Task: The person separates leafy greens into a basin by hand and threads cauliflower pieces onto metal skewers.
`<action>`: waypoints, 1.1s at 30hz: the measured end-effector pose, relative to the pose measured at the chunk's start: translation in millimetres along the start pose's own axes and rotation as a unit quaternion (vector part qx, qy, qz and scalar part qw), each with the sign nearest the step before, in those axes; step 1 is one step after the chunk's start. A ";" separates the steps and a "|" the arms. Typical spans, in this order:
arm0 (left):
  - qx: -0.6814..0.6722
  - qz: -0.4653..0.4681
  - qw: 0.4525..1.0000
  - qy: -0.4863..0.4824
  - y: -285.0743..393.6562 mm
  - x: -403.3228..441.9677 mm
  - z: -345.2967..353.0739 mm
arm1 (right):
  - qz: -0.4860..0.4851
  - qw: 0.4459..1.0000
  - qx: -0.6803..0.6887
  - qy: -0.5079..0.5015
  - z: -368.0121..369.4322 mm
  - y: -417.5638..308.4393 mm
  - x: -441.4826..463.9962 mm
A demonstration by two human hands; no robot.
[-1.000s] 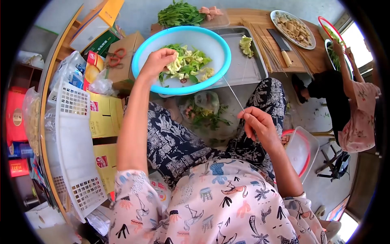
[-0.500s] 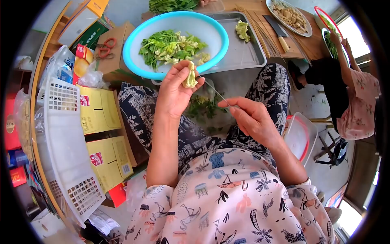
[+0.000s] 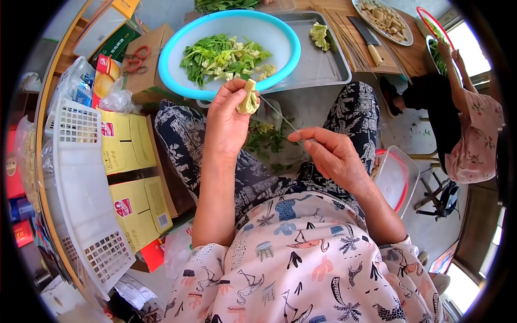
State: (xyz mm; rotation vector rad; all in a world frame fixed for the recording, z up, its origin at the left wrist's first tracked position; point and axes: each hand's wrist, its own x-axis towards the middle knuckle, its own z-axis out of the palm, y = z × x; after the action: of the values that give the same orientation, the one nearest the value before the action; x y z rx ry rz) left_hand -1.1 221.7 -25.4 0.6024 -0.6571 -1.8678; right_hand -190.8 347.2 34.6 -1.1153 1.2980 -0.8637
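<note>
My left hand [image 3: 223, 124] pinches a pale cauliflower floret [image 3: 248, 99] between thumb and fingers, stem end up. In my right hand [image 3: 336, 161], thumb and forefinger are closed on a thin skewer [image 3: 280, 116]. The skewer slants up and left to the floret; whether its tip has gone in is hidden. Just beyond my left hand is a blue-rimmed basin [image 3: 171, 81] of green leaves and florets [image 3: 223, 59]. A metal tray [image 3: 323, 72] lies to its right, with a skewered floret [image 3: 319, 35] at its far end.
On the wooden table [image 3: 396, 64] are loose skewers [image 3: 344, 40], a knife [image 3: 369, 43] and an oval plate of cut food [image 3: 383, 21]. Red scissors [image 3: 137, 58] lie on a cardboard box at left, near yellow cartons [image 3: 129, 142]. Another person [image 3: 474, 129] is at far right. Leaves [image 3: 266, 137] lie below my hands.
The floret has turned in my left hand, showing more of its head. My right hand keeps nearly the same pose with the skewer. The whole view has shifted slightly.
</note>
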 end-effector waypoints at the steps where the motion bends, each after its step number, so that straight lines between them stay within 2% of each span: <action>1: -0.001 0.000 1.000 0.001 0.2 -0.4 0.3 | 0.000 1.000 -0.001 -0.001 0.1 0.0 0.2; 19: 0.066 0.026 0.997 0.031 4.7 -6.3 -5.1 | 0.035 0.999 0.022 -0.015 4.9 -0.6 2.7; 24: 0.089 0.006 0.996 -0.007 11.6 -7.5 -12.1 | 0.042 0.998 0.040 -0.026 6.2 -0.1 3.6; 33: 0.093 -0.032 0.995 -0.016 17.2 -9.9 -15.6 | 0.036 0.998 0.050 -0.034 7.0 1.3 4.2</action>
State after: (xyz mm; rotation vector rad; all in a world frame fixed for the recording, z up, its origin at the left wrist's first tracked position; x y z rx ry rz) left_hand 24.1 222.6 -24.0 0.7216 -0.8474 -1.8921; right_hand -183.5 344.5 31.7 -1.0047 1.2195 -0.8210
